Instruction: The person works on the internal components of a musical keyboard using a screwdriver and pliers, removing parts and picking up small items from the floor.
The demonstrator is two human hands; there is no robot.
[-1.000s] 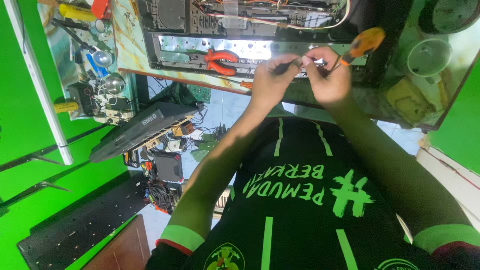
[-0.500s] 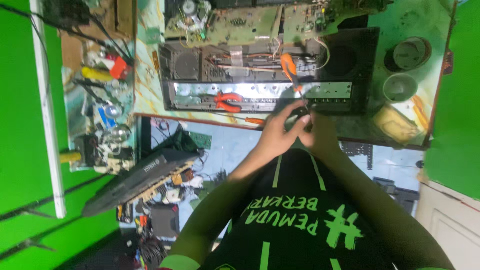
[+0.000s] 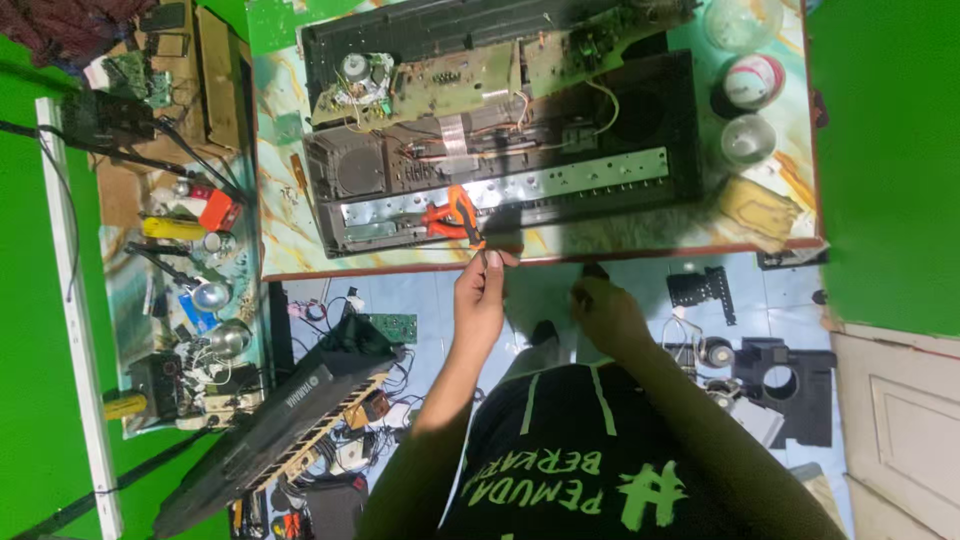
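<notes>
Head view: left hand (image 3: 480,300) at the bench (image 3: 280,230) edge, fingers pinched on an orange screwdriver (image 3: 465,215) lying over the opened keyboard chassis (image 3: 500,190); right hand (image 3: 605,310) just beside, loosely curled, holding nothing visible; hands apart; red pliers (image 3: 435,220) touching the screwdriver; jars (image 3: 748,140) at the bench's right.

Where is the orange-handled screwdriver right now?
In the head view, the orange-handled screwdriver lies on the metal strip of the opened keyboard chassis, beside the red pliers, just above the left hand at the table edge.
</notes>
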